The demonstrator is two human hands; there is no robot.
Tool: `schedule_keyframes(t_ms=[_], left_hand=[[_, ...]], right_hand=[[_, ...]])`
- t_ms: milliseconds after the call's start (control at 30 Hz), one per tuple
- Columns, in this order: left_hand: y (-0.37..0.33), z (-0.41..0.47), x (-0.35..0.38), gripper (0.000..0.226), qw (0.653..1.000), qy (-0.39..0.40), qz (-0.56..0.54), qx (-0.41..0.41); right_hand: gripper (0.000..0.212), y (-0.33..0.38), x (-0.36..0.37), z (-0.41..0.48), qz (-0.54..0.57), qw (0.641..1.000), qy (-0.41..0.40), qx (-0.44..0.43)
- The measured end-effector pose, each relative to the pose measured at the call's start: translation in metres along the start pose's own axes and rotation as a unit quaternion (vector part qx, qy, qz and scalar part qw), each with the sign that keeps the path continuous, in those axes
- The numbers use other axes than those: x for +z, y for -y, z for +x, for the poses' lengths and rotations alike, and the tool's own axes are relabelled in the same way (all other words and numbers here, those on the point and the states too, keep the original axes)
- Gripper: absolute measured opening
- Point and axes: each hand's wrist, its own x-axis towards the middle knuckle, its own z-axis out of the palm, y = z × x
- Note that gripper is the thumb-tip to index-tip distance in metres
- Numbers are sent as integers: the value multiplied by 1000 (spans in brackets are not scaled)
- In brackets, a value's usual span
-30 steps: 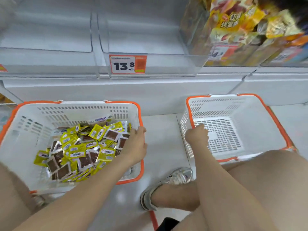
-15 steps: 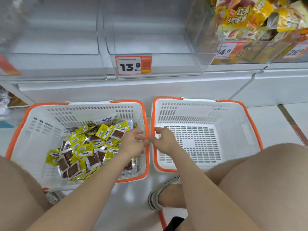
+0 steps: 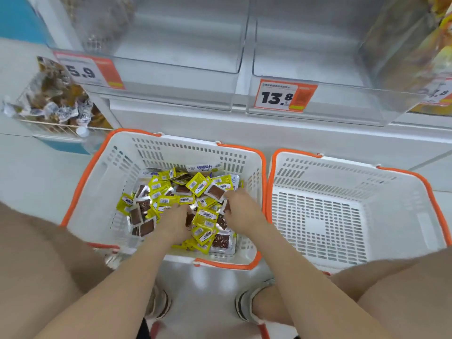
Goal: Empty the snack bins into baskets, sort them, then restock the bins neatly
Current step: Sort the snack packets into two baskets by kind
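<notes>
A white basket with an orange rim [image 3: 102, 167] stands on the floor on the left and holds a pile of small snack packets [image 3: 171, 192], yellow ones and clear ones with brown contents. Both my hands are down in that pile. My left hand [image 3: 176, 223] has its fingertips buried among the packets at the middle. My right hand [image 3: 242, 211] lies on the packets near the basket's right wall, its fingers bent and blurred. A second white basket [image 3: 367, 182] stands touching it on the right and holds nothing. Two clear bins [image 3: 186, 77] [image 3: 342, 99] above look bare.
Price tags reading 5.9 [image 3: 88, 70] and 13.8 [image 3: 283, 96] hang on the bin fronts. A lower bin of wrapped snacks [image 3: 56, 106] sits at far left, and yellow snack bags [image 3: 440, 45] fill a bin at far right. My knees and sandalled feet [image 3: 247, 304] frame the baskets.
My right hand left the right basket's rim and moved into the left basket. My left hand moved from that basket's rim into the pile. The right basket was pulled against the left one.
</notes>
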Motion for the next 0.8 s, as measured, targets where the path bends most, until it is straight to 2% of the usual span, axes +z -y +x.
schedule_keyframes(t_ms=[33,67,167,233,300,333,400,500,600,667,733,800], left_hand=[[3,-1,1,93,999,32,25,22],[5,-2,3,108,997,58,36,45],[2,2,10,138,992,93,-26,79],[-6,5,11,139,992,88,2,95],[-12,9,14,125,990,74,49,107],[-13,11,16,117,990,66,65,107],[-11,13,19,96,991,40,79,98],[-7,16,21,55,995,-16,64,81],[-9,20,14,26,995,-55,28,83],[-9,22,5,18,996,-64,-21,63],[-4,22,0,19,991,-59,-119,21],[3,20,-2,21,976,-76,-201,-23]], right_hand=[[53,2,10,8,-24,999,36,7],[67,4,19,17,-49,997,52,9],[139,4,36,40,-84,991,105,15],[162,1,46,50,-132,982,138,16],[168,-1,62,53,-244,962,121,-6],[166,-1,70,53,-271,956,112,-14],[150,-2,81,55,-230,968,99,-26],[103,-4,79,59,-120,989,67,-54],[60,-7,76,68,3,998,40,-41],[40,-10,74,72,83,996,37,5],[18,-16,71,73,151,987,18,44],[12,-19,66,71,211,974,-21,77]])
